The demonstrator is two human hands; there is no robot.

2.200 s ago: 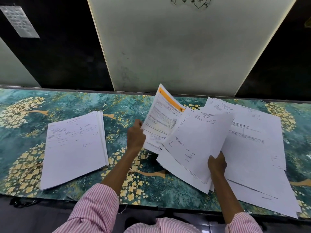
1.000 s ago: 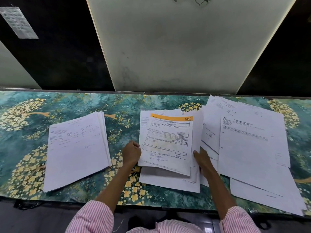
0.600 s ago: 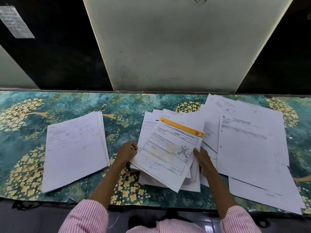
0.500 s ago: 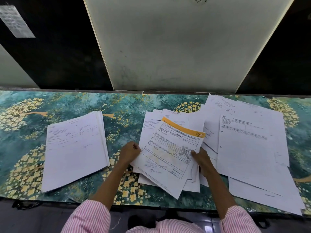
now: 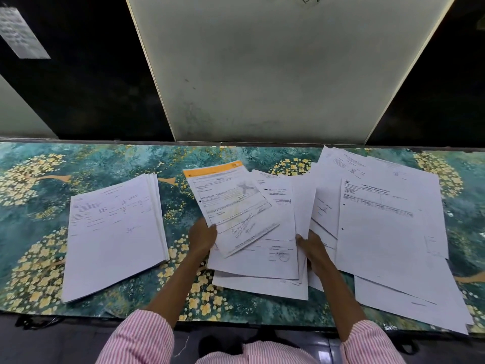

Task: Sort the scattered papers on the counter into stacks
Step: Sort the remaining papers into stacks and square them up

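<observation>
Observed from the head view. The surface (image 5: 105,164), teal with a yellow blossom pattern, carried three groups of paper.

The left stack (image 5: 112,232) lay squared and slightly rotated, well apart from both hands, its top sheet printed and bearing a handwritten mark.

The middle pile (image 5: 275,240) lay loose and fanned directly in front of the person, with several sheets offset beneath one another and a stamped sheet uppermost.

The orange-headed form (image 5: 231,203) sat over the left part of that pile, turned so that its orange band pointed away and to the left. Its near edge appeared raised off the sheets below.

The left hand (image 5: 202,239) pinched the form at its lower left edge, thumb on top and fingers curled beneath.

The right hand (image 5: 312,248) lay at the right edge of the middle pile, with its fingertips meeting the paper edge. Whether it gripped the sheets or only pressed against them could not be determined.

The right-hand spread (image 5: 388,232) of overlapping sheets remained unsorted. It reached from the back of the surface to its near edge and touched the middle pile.

Pink-striped sleeves (image 5: 139,337) covered both forearms near the elbow. A white panel (image 5: 275,69) stood behind the surface, and a paper notice (image 5: 21,32) was fixed to the dark wall at upper left.
</observation>
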